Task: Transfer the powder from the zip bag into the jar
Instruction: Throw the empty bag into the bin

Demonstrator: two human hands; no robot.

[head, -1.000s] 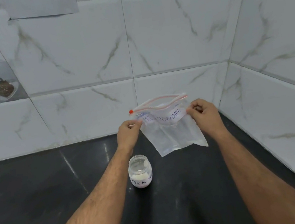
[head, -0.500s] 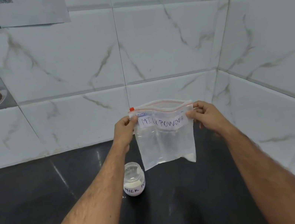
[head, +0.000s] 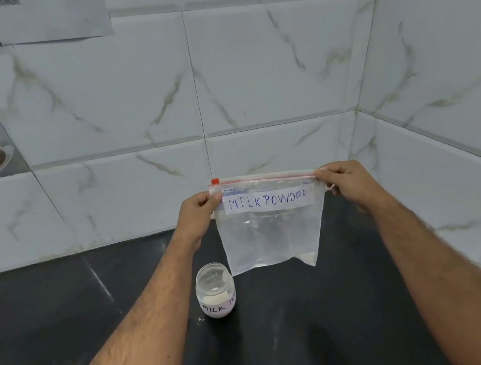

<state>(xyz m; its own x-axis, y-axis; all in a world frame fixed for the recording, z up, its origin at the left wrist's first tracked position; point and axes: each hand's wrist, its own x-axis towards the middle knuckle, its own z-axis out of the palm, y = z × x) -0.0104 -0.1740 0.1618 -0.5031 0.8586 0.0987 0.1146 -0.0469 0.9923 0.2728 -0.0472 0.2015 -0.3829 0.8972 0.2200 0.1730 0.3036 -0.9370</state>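
Note:
A clear zip bag (head: 270,237) labelled "MILK POWDER" hangs upright above the black counter, stretched flat between both hands. My left hand (head: 198,213) pinches its top left corner and my right hand (head: 345,182) pinches its top right corner. The red zip strip runs straight along the top, with its slider at the left end. Only a trace of white powder shows in the bag's bottom right corner. A small clear jar (head: 216,291) with no lid stands on the counter below the bag's left corner, white powder in its bottom and a "MILK" label on its side.
The black counter (head: 290,333) ends at white marble-tiled walls behind and to the right, forming a corner. A few powder specks (head: 199,319) lie left of the jar. A paper sheet (head: 52,16) hangs on the back wall at the upper left.
The bag's gaping mouth has been pulled taut and flat between my hands. The bag has swung from tilted to hanging straight, label facing me.

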